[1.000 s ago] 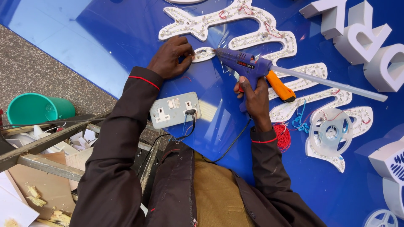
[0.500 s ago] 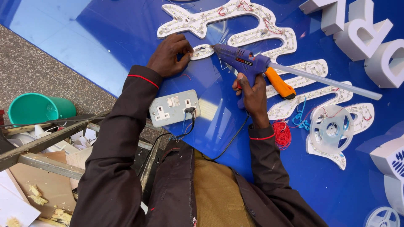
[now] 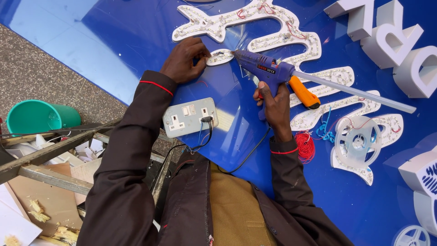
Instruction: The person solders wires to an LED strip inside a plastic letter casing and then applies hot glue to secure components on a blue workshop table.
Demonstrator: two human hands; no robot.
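Centrally, the blue glue gun (image 3: 273, 72) sits clenched in the right hand (image 3: 273, 102), its nozzle at ten o'clock touching a small white oval piece (image 3: 219, 57); the left hand (image 3: 184, 59), at nine o'clock of that piece, pinches its edge against the blue sign panel (image 3: 127, 41); a grey double socket (image 3: 189, 117) lies at six o'clock, a green bucket (image 3: 38, 118) far toward eight.
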